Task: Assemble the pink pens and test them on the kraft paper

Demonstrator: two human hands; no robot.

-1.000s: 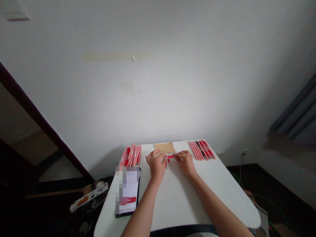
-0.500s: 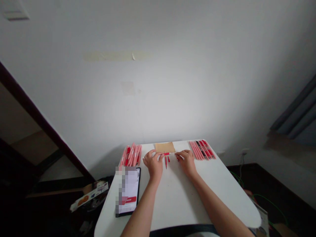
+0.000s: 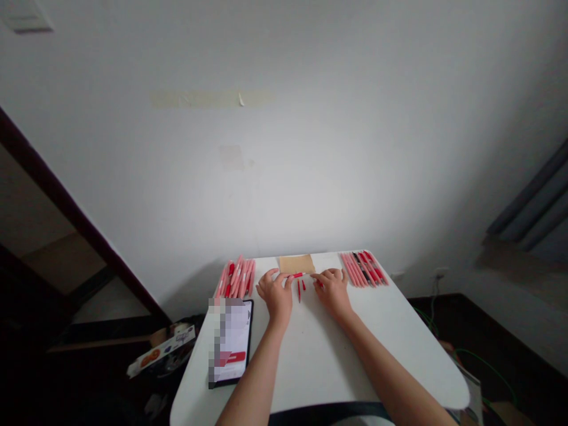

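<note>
My left hand [image 3: 276,291] rests on the white table [image 3: 319,355] with its fingertips pinched on a small red pen part [image 3: 298,275] just in front of a tan pad [image 3: 296,264]. My right hand [image 3: 332,289] lies beside it, fingers curled, with a bit of red [image 3: 319,284] showing at its fingertips. Two short red pen pieces [image 3: 300,289] lie on the table between the hands.
A pile of pink and red pens [image 3: 235,279] lies at the back left and a neat row of pens [image 3: 364,268] at the back right. A tablet [image 3: 231,342] lies by the left edge. Clutter sits on the dark floor at the left; a wall stands behind.
The hands have drawn apart; the red piece held between them one second ago is now at my left fingertips near the pad, and my right hand has settled onto the table.
</note>
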